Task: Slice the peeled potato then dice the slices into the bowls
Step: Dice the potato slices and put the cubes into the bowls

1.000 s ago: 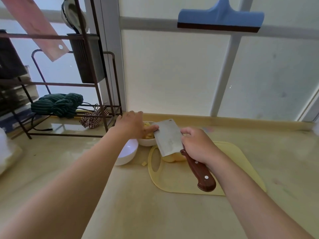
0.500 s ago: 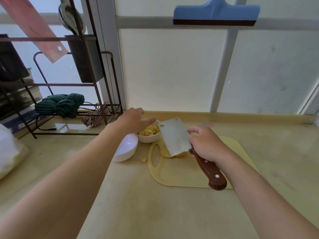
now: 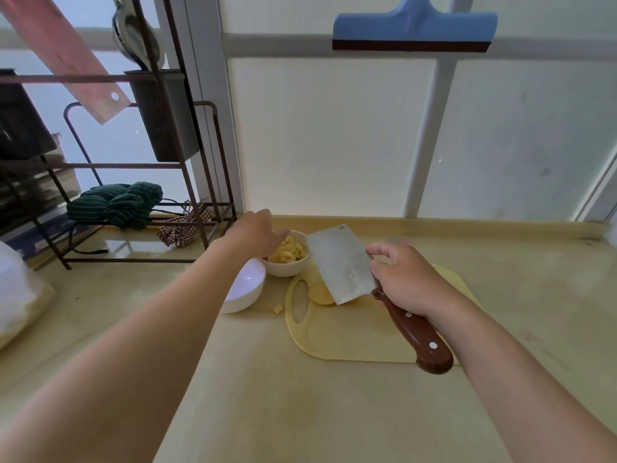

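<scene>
My right hand [image 3: 405, 279] grips a cleaver [image 3: 342, 264] by its brown handle, the blade held flat over the left end of the yellow cutting board [image 3: 354, 339]. A piece of peeled potato [image 3: 320, 295] lies on the board, partly hidden under the blade. Beyond the board's handle hole a small white bowl [image 3: 289, 270] holds diced potato [image 3: 287, 251]. My left hand [image 3: 255, 232] hovers at that bowl's left rim, fingers loosely together, nothing seen in it. A second white bowl [image 3: 242, 290] sits nearer, half hidden by my left forearm.
One stray potato cube [image 3: 277, 309] lies on the counter left of the board. A metal rack [image 3: 140, 208] with a green cloth and a dark utensil holder stands at the back left. A white bag [image 3: 16, 289] sits at the far left edge. A blue squeegee [image 3: 414, 28] hangs on the window.
My left hand has lifted off the blade and the bowl's top, uncovering the diced potato. The cleaver has drawn slightly right and away from the bowl.
</scene>
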Demonstrator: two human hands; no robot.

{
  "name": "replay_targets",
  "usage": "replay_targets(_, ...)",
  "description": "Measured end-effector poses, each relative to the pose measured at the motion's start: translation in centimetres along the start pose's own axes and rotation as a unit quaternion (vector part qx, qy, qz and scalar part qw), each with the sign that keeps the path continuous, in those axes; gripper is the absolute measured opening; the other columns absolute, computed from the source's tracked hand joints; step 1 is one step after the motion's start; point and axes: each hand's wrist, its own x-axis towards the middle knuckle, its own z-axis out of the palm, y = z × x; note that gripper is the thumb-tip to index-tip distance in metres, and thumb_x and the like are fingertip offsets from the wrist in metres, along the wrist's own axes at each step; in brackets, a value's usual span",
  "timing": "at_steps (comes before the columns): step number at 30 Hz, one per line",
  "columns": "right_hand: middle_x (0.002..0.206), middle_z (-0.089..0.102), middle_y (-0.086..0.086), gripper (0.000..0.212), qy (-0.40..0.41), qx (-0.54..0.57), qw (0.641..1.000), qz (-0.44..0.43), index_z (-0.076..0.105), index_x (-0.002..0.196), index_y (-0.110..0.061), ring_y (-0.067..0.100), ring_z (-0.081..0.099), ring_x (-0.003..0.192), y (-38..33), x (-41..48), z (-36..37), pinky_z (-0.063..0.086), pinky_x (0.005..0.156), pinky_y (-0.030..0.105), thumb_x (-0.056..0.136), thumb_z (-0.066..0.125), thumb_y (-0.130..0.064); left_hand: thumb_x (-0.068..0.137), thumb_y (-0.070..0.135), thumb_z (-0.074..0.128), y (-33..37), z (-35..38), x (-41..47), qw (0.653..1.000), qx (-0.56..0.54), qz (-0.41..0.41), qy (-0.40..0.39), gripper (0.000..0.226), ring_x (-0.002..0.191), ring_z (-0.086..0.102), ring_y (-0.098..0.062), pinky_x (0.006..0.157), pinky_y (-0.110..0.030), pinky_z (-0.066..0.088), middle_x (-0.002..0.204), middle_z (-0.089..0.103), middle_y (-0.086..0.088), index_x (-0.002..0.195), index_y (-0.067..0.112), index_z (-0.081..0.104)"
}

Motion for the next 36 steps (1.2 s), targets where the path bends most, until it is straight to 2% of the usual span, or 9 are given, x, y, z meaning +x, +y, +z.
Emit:
replay_targets(6, 0.050, 0.060, -0.012, 0.028, -0.003, 0.043, 0.999, 0.017, 0.062, 0.124, -0.035, 0.007, 0.059, 0.044, 1.4, -0.8, -0.3, 0.033, 0.035, 0.018, 0.104, 0.045, -0.023, 0.098, 0.035, 0.052, 0.7, -1.0, -2.2, 0.998, -0.005, 0.068, 0.016, 0.044, 0.110, 0.056, -0.024, 0.091, -0.032, 0.046, 0.131, 0.056, -0.009, 0.134, 0.010, 0.051)
replay_targets(9, 0.056, 0.062, -0.007, 0.031, 0.016, 0.056, 0.998, 0.022, 0.061, 0.123, -0.036, 0.009, 0.059, 0.045, 2.5, -1.5, -0.7, 0.032, 0.035, 0.018, 0.103, 0.045, -0.018, 0.095, 0.028, 0.056, 1.7, -1.7, -5.3, 0.985, 0.001, 0.164, 0.058, 0.027, 0.102, 0.059, -0.021, 0.088, -0.032, 0.049, 0.111, 0.063, -0.003, 0.118, 0.014, 0.064)
replay_targets(12, 0.063, 0.066, -0.003, 0.036, 0.049, 0.076, 0.995, 0.037, 0.061, 0.127, -0.034, 0.011, 0.061, 0.048, 3.9, -2.1, -1.2, 0.041, 0.044, 0.022, 0.103, 0.044, -0.014, 0.093, 0.018, 0.055, 3.0, -1.6, -8.9, 0.976, 0.052, 0.211, 0.021, 0.014, 0.082, 0.058, -0.021, 0.071, -0.032, 0.047, 0.090, 0.064, -0.001, 0.095, 0.013, 0.067)
replay_targets(14, 0.076, 0.071, 0.001, 0.038, 0.066, 0.088, 0.993, 0.049, 0.062, 0.132, -0.031, 0.014, 0.066, 0.056, 4.8, -2.5, -1.4, 0.042, 0.044, 0.020, 0.104, 0.043, -0.014, 0.094, 0.016, 0.049, 3.5, -0.9, -10.5, 0.966, 0.151, 0.206, -0.042, 0.015, 0.080, 0.054, -0.021, 0.066, -0.028, 0.038, 0.091, 0.061, -0.001, 0.093, 0.014, 0.063)
replay_targets(19, 0.082, 0.069, 0.005, 0.040, 0.083, 0.121, 0.987, 0.063, 0.061, 0.136, -0.026, 0.019, 0.065, 0.060, 6.3, -3.3, -1.3, 0.039, 0.037, 0.016, 0.104, 0.042, -0.011, 0.092, 0.009, 0.051, 4.0, 0.0, -12.6, 0.955, 0.239, 0.138, -0.112, 0.018, 0.082, 0.056, -0.022, 0.070, -0.031, 0.047, 0.102, 0.059, -0.006, 0.107, 0.013, 0.060)
replay_targets(24, 0.082, 0.068, 0.007, 0.041, 0.085, 0.145, 0.984, 0.059, 0.061, 0.136, -0.021, 0.019, 0.062, 0.057, 6.9, -3.2, -1.1, 0.043, 0.041, 0.016, 0.103, 0.041, -0.007, 0.091, 0.008, 0.054, 4.8, 0.3, -13.3, 0.941, 0.276, 0.161, -0.115, 0.015, 0.081, 0.056, -0.021, 0.073, -0.033, 0.052, 0.080, 0.042, 0.003, 0.096, 0.022, 0.052)
replay_targets(28, 0.084, 0.070, 0.004, 0.040, 0.073, 0.139, 0.987, 0.044, 0.060, 0.138, -0.023, 0.018, 0.063, 0.059, 7.2, -3.4, -0.8, 0.045, 0.043, 0.016, 0.105, 0.042, -0.010, 0.090, 0.006, 0.057, 5.2, 0.8, -13.0, 0.923, 0.322, 0.182, -0.108, 0.014, 0.074, 0.049, -0.017, 0.067, -0.030, 0.051, 0.073, 0.037, 0.005, 0.091, 0.019, 0.052)
replay_targets(33, 0.084, 0.071, 0.003, 0.038, 0.068, 0.158, 0.984, 0.035, 0.061, 0.136, -0.024, 0.015, 0.062, 0.057, 7.9, -3.1, -0.8, 0.054, 0.051, 0.023, 0.105, 0.043, -0.011, 0.089, 0.008, 0.056, 5.2, 0.8, -12.4, 0.924, 0.319, 0.177, -0.113, 0.017, 0.078, 0.051, -0.019, 0.065, -0.029, 0.048, 0.079, 0.042, 0.005, 0.104, 0.016, 0.059)
replay_targets(36, 0.085, 0.072, 0.004, 0.040, 0.074, 0.167, 0.982, 0.040, 0.061, 0.139, -0.027, 0.012, 0.062, 0.054, 8.3, -2.7, -0.8, 0.059, 0.059, 0.030, 0.105, 0.044, -0.012, 0.089, 0.014, 0.053, 5.5, -0.5, -11.1, 0.952, 0.255, 0.164, -0.050, 0.006, 0.078, 0.053, -0.022, 0.062, -0.034, 0.048, 0.084, 0.051, 0.002, 0.090, 0.017, 0.057)
